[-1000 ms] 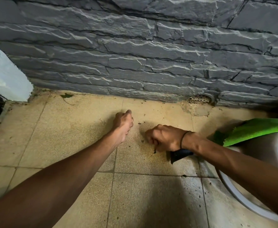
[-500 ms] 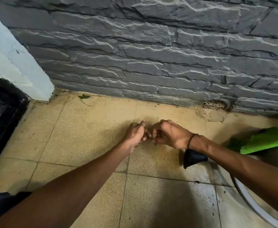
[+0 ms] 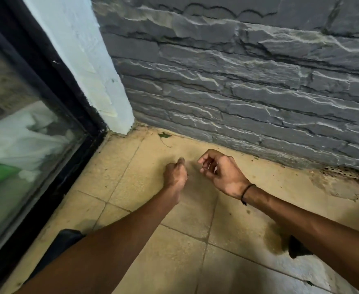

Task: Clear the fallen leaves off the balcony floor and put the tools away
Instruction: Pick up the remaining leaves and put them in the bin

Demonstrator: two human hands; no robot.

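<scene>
Judging from how the balcony floor (image 3: 174,262) lies now, most of the leaf clearing appears done. Only one green leaf (image 3: 164,135) is plainly seen on the tiles, at the far edge of the floor against the grey stone wall (image 3: 248,92), close to the corner formed with the white pillar (image 3: 93,66). Scattered dark specks and a small scrap at the near right edge of the floor are also seen; whether these are leaf bits cannot be told.

Both hands are held low over the floor, near each other but apart, short of the leaf. The left hand (image 3: 175,174) is curled loosely, its fingers gathered; whether anything small is pinched in its grip cannot be told, since the picture is blurred there. The right hand (image 3: 221,171) is seen with fingers bent and spread, and nothing is visibly held.

No broom or dustpan is identifiable in the head view; a dark object (image 3: 297,248) lies partly hidden under the right forearm and cannot be named. A drain grate (image 3: 342,171) sits at the wall's foot on the right. Picking up the last leaf and storing the tools are judged still outstanding.
</scene>
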